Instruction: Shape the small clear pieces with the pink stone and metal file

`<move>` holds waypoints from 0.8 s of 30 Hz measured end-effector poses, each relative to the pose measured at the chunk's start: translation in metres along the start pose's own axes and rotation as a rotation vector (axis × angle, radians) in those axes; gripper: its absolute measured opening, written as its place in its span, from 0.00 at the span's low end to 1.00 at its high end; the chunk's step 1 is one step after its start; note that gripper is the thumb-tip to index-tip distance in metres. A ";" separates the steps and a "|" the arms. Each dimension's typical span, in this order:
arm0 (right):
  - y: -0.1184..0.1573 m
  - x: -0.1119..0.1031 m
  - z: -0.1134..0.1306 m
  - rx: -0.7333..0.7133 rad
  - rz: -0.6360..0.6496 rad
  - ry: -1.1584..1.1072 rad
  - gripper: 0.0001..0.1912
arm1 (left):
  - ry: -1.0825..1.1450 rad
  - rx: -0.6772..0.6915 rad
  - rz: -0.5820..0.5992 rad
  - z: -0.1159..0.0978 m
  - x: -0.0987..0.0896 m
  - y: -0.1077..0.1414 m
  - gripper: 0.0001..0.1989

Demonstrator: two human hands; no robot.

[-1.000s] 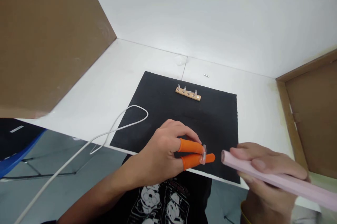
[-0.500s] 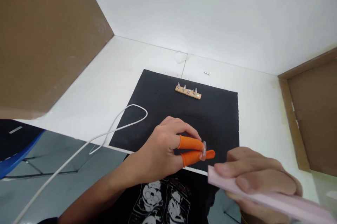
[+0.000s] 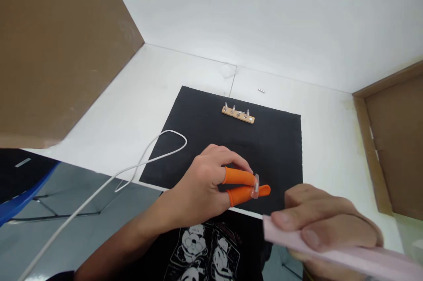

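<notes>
The left hand is closed in a narrow pinch on a small clear plastic piece, held between thumb and forefinger near the right part of the near edge of a black mat. Orange finger covers sleeve both of these digits; the thumb's tip reaches rightward past the piece. The right hand, at near right, is wrapped around a pale pink bar, whose left end points toward the clear piece and stands apart from it. The bar's other end is blurred.

On the far part of the mat lies a narrow wooden strip, slightly slanted, with three clear upright tabs, small metal fittings and a white dot at its right end. Beyond the mat, a short metal pin rests on the white counter. A white cable loops over the mat's left edge and runs to near left. Brown panels flank the counter at left and right.
</notes>
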State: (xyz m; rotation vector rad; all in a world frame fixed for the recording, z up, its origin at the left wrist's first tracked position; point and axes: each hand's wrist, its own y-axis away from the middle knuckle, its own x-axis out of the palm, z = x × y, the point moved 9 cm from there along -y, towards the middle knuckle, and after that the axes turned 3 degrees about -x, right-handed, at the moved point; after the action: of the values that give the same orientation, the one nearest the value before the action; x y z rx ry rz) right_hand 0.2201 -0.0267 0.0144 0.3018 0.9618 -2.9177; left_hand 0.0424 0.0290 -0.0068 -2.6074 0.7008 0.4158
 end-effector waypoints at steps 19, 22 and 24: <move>0.010 -0.026 -0.011 -0.062 -0.074 -0.025 0.17 | 0.036 -0.059 0.012 0.007 0.005 0.001 0.04; 0.008 0.004 0.002 -0.057 0.032 -0.079 0.09 | 0.051 -0.059 0.017 0.010 0.005 0.000 0.04; 0.008 0.008 0.005 -0.046 0.034 -0.085 0.10 | 0.057 -0.076 0.022 0.012 0.006 0.000 0.05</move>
State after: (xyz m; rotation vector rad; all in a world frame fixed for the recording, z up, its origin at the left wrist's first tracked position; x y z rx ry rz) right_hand 0.2124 -0.0356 0.0119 0.1881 0.9999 -2.8471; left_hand 0.0452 0.0320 -0.0198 -2.6945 0.7465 0.3828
